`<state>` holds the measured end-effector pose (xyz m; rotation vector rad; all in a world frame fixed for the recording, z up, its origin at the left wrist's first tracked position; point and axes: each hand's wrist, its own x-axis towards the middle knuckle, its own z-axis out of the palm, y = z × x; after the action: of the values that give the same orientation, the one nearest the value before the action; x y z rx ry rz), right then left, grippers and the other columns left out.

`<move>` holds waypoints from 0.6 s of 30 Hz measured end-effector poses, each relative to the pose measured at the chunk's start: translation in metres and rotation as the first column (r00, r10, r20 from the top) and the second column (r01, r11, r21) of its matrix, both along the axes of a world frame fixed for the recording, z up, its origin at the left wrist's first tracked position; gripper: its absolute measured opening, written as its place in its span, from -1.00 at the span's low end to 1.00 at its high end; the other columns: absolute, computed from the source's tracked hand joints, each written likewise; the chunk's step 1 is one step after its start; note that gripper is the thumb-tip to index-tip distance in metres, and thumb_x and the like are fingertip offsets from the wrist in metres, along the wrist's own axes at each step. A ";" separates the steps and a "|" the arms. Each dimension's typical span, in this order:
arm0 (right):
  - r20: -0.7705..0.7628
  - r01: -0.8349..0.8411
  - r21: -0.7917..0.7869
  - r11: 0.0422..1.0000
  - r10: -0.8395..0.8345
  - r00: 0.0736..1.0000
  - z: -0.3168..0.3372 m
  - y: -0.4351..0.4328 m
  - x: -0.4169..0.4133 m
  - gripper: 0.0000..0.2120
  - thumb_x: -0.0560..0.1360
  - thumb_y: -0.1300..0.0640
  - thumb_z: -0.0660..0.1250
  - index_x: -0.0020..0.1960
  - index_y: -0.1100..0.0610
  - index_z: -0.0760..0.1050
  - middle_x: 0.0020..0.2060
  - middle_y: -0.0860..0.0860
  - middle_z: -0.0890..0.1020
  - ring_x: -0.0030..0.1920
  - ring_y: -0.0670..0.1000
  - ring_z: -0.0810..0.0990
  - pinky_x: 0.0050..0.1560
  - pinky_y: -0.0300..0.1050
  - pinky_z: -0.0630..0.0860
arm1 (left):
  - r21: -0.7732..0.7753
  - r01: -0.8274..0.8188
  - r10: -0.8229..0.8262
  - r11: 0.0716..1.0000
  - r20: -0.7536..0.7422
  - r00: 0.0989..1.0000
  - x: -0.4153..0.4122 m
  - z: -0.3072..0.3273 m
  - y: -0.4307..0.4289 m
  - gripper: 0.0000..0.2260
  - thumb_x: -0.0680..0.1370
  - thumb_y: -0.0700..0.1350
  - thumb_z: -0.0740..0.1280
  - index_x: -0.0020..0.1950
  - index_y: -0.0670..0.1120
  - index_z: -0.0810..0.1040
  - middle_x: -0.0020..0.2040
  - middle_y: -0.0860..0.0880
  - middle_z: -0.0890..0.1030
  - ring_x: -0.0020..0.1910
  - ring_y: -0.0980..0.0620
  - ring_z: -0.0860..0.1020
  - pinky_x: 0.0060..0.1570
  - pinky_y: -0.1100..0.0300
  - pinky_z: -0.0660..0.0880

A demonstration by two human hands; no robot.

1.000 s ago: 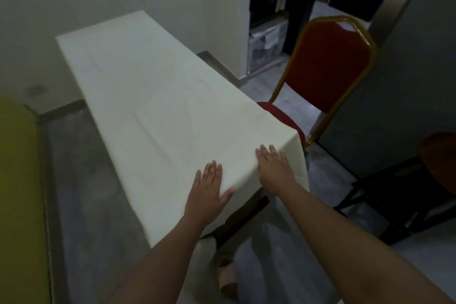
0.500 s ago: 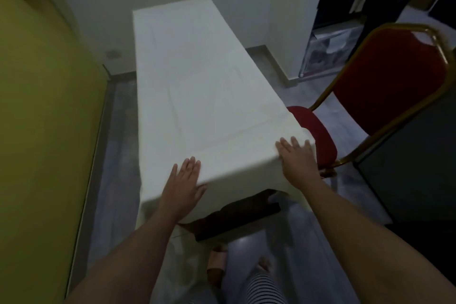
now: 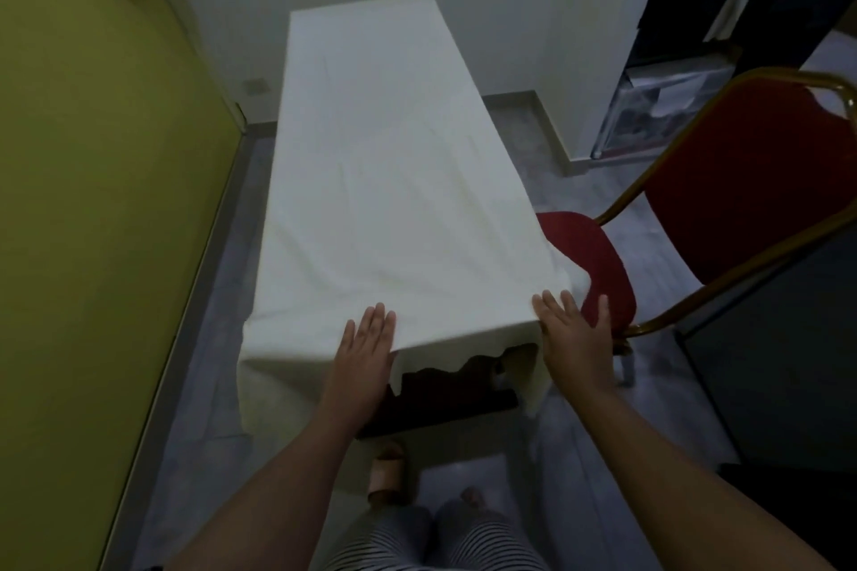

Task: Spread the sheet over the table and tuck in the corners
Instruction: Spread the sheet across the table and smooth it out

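A cream sheet (image 3: 385, 181) covers the long narrow table from the far end to the near end. It hangs low at the near left corner and rides up in the middle of the near edge, where the dark table frame (image 3: 445, 394) shows. My left hand (image 3: 364, 350) lies flat with straight fingers on the sheet at the near edge. My right hand (image 3: 572, 338) rests flat with spread fingers on the near right corner, where the sheet drapes down.
A red chair (image 3: 728, 181) with a gold frame stands close to the table's right side, its seat touching the sheet's corner. A yellow-green wall (image 3: 92, 199) runs along the left. Shelves with a plastic bin (image 3: 649, 116) stand at the back right. My feet are under the near edge.
The view has swung to face the table lengthwise. My hands have spread apart along the near edge, the right one reaching the right corner.
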<state>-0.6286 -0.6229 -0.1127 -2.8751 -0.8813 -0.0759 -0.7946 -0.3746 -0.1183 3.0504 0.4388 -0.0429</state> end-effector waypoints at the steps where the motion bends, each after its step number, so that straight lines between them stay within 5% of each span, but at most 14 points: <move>1: 0.001 -0.002 0.006 1.000 0.002 1.000 -0.002 -0.008 -0.008 -0.43 0.38 0.28 0.45 0.36 0.13 0.43 0.31 0.08 0.52 0.38 0.16 0.41 0.41 0.37 -0.04 | -0.002 0.012 -0.012 1.000 -0.006 1.000 -0.003 0.000 -0.004 -0.46 0.43 -0.23 0.44 0.38 -0.29 0.41 0.38 -0.26 0.41 0.35 -0.25 0.42 0.26 -0.21 0.36; 4: 0.035 -0.046 0.004 0.999 0.046 0.998 -0.011 -0.026 -0.029 -0.41 0.22 0.36 0.54 0.23 0.18 0.55 0.18 0.12 0.62 0.21 0.23 0.57 0.25 0.52 0.25 | 0.043 0.096 -0.096 0.994 -0.011 0.995 -0.015 -0.005 -0.005 -0.50 0.50 -0.06 0.24 0.39 -0.27 0.40 0.42 -0.21 0.35 0.36 -0.20 0.42 0.36 -0.14 0.28; 8: 0.029 0.000 -0.002 1.000 0.000 1.000 -0.012 -0.018 -0.034 -0.51 0.43 0.19 0.39 0.34 0.19 0.45 0.31 0.14 0.52 0.31 0.22 0.49 0.29 0.49 0.15 | 0.072 0.004 -0.002 0.997 -0.020 1.000 -0.033 0.000 0.009 -0.37 0.53 0.09 0.07 0.48 -0.30 0.23 0.49 -0.23 0.22 0.48 -0.18 0.20 0.47 -0.05 -0.07; 13: -0.011 0.189 -0.004 0.982 -0.189 0.982 -0.002 0.010 0.005 -0.31 0.48 0.30 0.21 0.54 0.13 0.04 0.53 0.09 0.14 0.52 0.13 0.12 0.42 0.37 -0.13 | 0.021 -0.409 0.409 0.912 -0.059 0.910 -0.040 0.007 0.045 -0.35 0.55 -0.16 0.15 0.55 -0.24 -0.10 0.56 -0.22 -0.06 0.55 -0.14 -0.09 0.49 -0.10 -0.19; 15: -0.039 0.261 -0.014 0.965 -0.261 0.965 0.006 0.012 0.030 -0.28 0.47 0.30 0.21 0.55 0.05 -0.01 0.55 0.05 0.07 0.53 0.15 0.06 0.42 0.38 -0.12 | 0.031 -0.506 0.506 0.862 -0.092 0.858 -0.044 0.010 0.056 -0.35 0.56 -0.22 0.14 0.55 -0.22 -0.15 0.57 -0.20 -0.11 0.56 -0.12 -0.12 0.50 -0.09 -0.16; 18: -0.064 0.140 -0.111 0.984 -0.148 0.987 0.007 0.014 0.050 -0.38 0.51 0.28 0.15 0.52 0.00 0.09 0.54 0.02 0.12 0.53 0.16 0.05 0.43 0.38 -0.10 | 0.026 -0.516 0.516 0.856 -0.105 0.850 -0.050 0.009 0.067 -0.37 0.56 -0.33 0.08 0.56 -0.20 -0.15 0.58 -0.17 -0.11 0.56 -0.11 -0.12 0.50 -0.06 -0.12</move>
<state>-0.5784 -0.6087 -0.1057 -3.0162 -0.6832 0.0613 -0.8441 -0.3080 -0.1089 2.8202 1.2483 -0.1830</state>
